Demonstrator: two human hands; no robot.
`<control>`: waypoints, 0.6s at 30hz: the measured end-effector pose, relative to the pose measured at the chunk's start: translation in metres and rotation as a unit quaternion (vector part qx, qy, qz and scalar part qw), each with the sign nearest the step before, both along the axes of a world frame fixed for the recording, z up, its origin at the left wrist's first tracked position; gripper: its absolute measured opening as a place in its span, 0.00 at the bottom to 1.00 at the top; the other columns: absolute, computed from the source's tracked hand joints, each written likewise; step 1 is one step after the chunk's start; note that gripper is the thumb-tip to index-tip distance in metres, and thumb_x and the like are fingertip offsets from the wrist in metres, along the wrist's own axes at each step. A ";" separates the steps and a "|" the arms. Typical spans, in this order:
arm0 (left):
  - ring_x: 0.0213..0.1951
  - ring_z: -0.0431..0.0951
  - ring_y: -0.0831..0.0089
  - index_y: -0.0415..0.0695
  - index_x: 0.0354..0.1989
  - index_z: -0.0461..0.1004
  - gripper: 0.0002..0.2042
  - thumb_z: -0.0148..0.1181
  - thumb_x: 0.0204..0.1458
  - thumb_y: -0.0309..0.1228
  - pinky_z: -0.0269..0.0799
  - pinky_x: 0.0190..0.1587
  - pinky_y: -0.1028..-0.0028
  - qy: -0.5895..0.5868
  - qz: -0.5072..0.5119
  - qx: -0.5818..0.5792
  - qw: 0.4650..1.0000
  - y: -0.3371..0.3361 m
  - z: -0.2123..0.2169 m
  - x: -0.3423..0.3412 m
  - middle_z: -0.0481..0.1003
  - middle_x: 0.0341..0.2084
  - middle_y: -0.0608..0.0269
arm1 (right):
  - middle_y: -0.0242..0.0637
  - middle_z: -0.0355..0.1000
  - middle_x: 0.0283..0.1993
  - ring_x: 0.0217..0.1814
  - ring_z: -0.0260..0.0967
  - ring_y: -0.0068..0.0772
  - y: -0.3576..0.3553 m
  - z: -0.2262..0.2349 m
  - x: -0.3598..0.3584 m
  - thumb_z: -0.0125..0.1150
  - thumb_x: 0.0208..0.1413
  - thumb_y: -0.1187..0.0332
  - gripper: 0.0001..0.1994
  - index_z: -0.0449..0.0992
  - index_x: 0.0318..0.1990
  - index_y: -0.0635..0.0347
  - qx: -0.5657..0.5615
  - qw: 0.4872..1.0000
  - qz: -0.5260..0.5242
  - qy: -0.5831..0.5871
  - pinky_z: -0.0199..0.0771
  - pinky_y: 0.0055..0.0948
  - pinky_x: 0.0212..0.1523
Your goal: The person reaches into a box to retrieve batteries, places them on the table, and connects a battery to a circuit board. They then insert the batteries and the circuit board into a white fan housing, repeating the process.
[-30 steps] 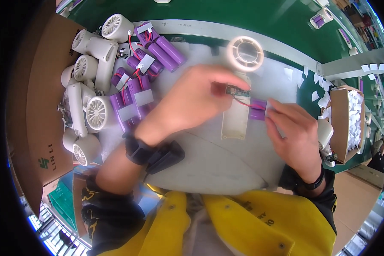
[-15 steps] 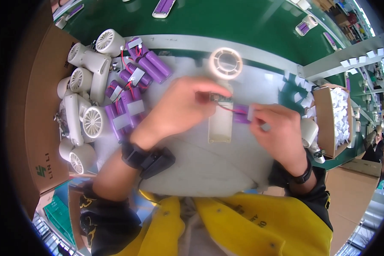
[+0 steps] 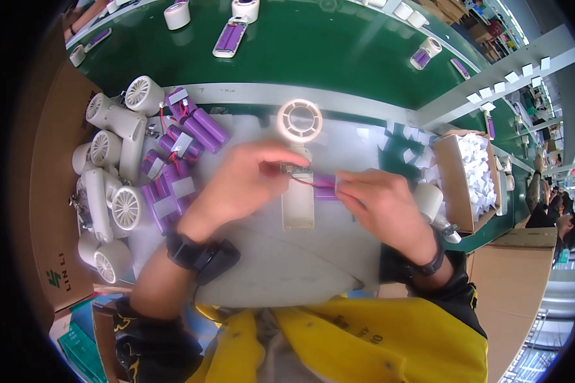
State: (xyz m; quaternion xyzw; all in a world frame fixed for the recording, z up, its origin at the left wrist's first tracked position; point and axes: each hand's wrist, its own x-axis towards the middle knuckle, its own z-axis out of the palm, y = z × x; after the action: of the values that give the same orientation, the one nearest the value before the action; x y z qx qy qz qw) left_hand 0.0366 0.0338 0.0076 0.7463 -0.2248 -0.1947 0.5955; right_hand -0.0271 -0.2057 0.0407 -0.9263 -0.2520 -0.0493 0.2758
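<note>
A white handheld fan body [image 3: 298,214] lies on the pale work surface, its round fan head [image 3: 300,120] pointing away from me. My left hand [image 3: 246,179] reaches over its neck, fingers closed at a small circuit board [image 3: 297,169]; the thumb is partly hidden. A thin red wire runs from the board toward a purple battery pack [image 3: 326,187]. That pack extends right of the fan body, and my right hand [image 3: 383,207] pinches its right end, covering part of it.
At left, several white fan bodies [image 3: 126,207] and purple battery packs [image 3: 204,131] lie beside a tall cardboard box [image 3: 57,191]. An open box of white paper pieces [image 3: 476,172] stands at right, near another fan [image 3: 428,201]. Beyond a metal rail, fan parts sit on a green conveyor [image 3: 326,60].
The whole view has shifted, so the bench appears further left and lower and more of the conveyor shows. Both hands keep nearly the same places at the board and battery pack.
</note>
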 end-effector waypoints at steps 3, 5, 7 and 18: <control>0.39 0.77 0.76 0.43 0.44 0.81 0.17 0.55 0.47 0.15 0.73 0.43 0.76 -0.005 -0.008 0.006 1.000 -0.003 0.000 0.003 0.77 0.40 0.64 | 0.43 0.78 0.38 0.34 0.74 0.47 0.000 0.007 -0.002 0.66 0.47 0.77 0.04 0.78 0.30 0.66 -0.056 0.998 0.006 -0.004 0.77 0.37 0.37; 0.39 0.76 0.76 0.43 0.44 0.81 0.17 0.56 0.47 0.15 0.73 0.43 0.76 -0.011 -0.009 0.018 1.000 -0.007 0.000 0.003 0.77 0.40 0.64 | 0.43 0.77 0.37 0.33 0.73 0.47 0.001 0.008 0.000 0.65 0.46 0.77 0.04 0.76 0.29 0.66 -0.095 0.995 0.018 -0.004 0.76 0.38 0.36; 0.38 0.76 0.76 0.43 0.44 0.81 0.17 0.56 0.47 0.15 0.73 0.42 0.77 -0.017 -0.005 0.025 1.000 -0.007 -0.001 0.001 0.77 0.39 0.64 | 0.44 0.75 0.34 0.32 0.72 0.48 0.005 0.010 0.003 0.64 0.45 0.77 0.05 0.73 0.27 0.66 -0.182 0.983 0.038 -0.004 0.75 0.40 0.35; 0.33 0.76 0.74 0.44 0.44 0.82 0.16 0.60 0.44 0.20 0.73 0.39 0.75 -0.043 -0.019 0.032 0.998 -0.011 -0.010 0.000 0.79 0.34 0.60 | 0.47 0.73 0.26 0.27 0.74 0.48 -0.002 0.003 0.006 0.63 0.44 0.79 0.04 0.74 0.26 0.70 -0.120 0.993 0.017 0.014 0.76 0.38 0.31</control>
State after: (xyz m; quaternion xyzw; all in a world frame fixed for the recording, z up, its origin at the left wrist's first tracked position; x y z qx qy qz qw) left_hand 0.0365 0.0227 -0.0021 0.7683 -0.2578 -0.1814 0.5571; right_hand -0.0211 -0.2079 0.0441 -0.9487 -0.2682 -0.0008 0.1672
